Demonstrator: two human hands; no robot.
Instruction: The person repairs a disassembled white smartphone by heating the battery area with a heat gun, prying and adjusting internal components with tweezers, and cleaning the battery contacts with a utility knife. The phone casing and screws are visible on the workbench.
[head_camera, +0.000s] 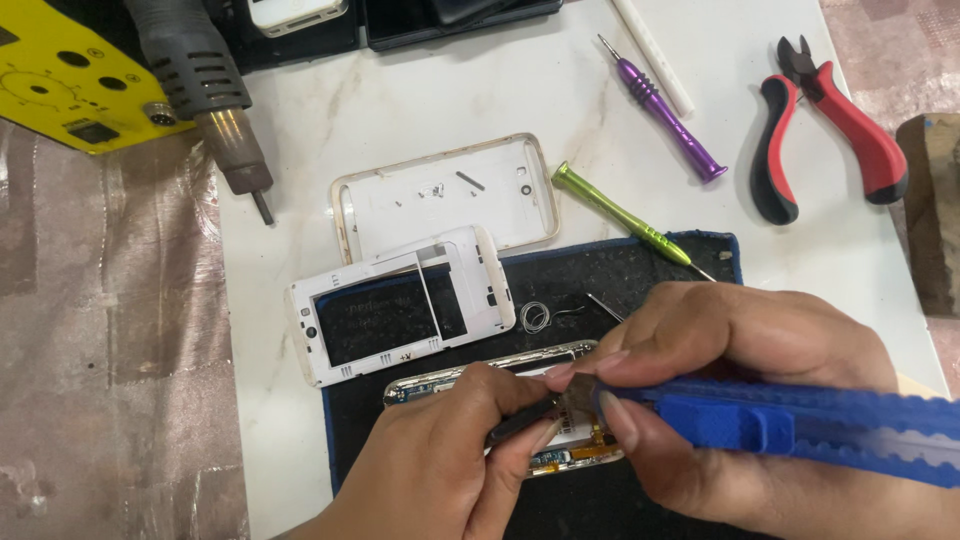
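Your knife (800, 425) works right over the opened phone (500, 375), which lies on the black mat (640, 265) under both hands, just below the white inner frame (400, 315). The knife's tip is hidden behind your fingers, so you cannot see where it bites; a slip there could cut the orange flex at the phone's lower edge or nick your left thumb, which sits right beside it. Too much pressure could also scratch the board or skid the phone across the mat.

Your right hand (740, 350) is closed firmly around the blue knife, fingers pinched near its front end. Your left hand (450, 450) is curled tight, pinching a thin dark tool (520, 420) against the phone and steadying it.

Small loose parts lie in the back cover (450, 195), above the phone, and a wire coil (535, 317) rests on the mat just above it; a jolt could scatter them. The green screwdriver (625, 213) sits above the phone to the right, near your right knuckles.
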